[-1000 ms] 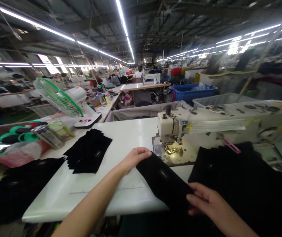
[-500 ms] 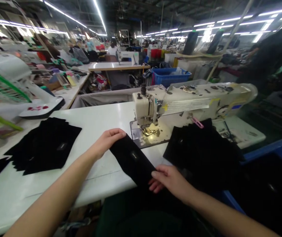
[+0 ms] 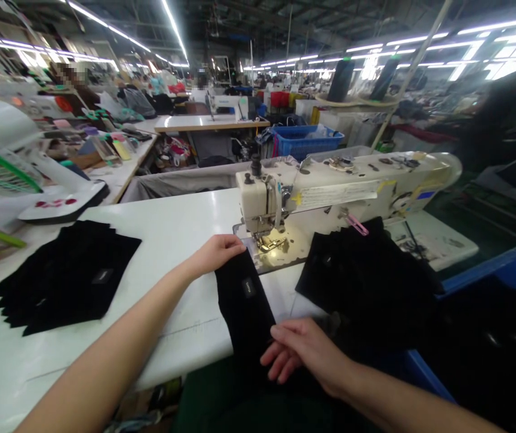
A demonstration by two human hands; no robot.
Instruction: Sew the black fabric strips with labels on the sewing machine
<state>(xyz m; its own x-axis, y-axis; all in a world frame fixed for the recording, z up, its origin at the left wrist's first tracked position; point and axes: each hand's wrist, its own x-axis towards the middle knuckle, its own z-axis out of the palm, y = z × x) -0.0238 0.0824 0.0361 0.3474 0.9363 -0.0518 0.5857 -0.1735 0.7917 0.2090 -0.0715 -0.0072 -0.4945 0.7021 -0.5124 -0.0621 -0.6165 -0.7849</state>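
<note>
A black fabric piece (image 3: pixel 240 294) with a small dark label (image 3: pixel 249 287) hangs over the table's front edge, stretched between my hands. My left hand (image 3: pixel 217 251) pinches its upper end, just left of the sewing machine's (image 3: pixel 267 210) lit needle area. Lower down, my right hand (image 3: pixel 301 349) grips the right edge between thumb and fingers, its other fingers loosely curled. Right of the cloth lies a pile of black fabric pieces (image 3: pixel 357 270) beside the machine. Another fanned stack of black pieces (image 3: pixel 73 270), a label on top, rests at the left of the white table (image 3: pixel 172 222).
At the far left stands a white and green fan (image 3: pixel 50 201). A blue crate (image 3: pixel 510 270) with dark cloth is at my right. Pink thread snips (image 3: pixel 356 225) lie against the machine. Behind are thread cones (image 3: pixel 340 79), a blue basket (image 3: pixel 305 141) and other sewing tables.
My left hand has moved right, closer to the needle area, and my right hand slightly down and left. The held cloth now hangs more upright. The view has shifted slightly.
</note>
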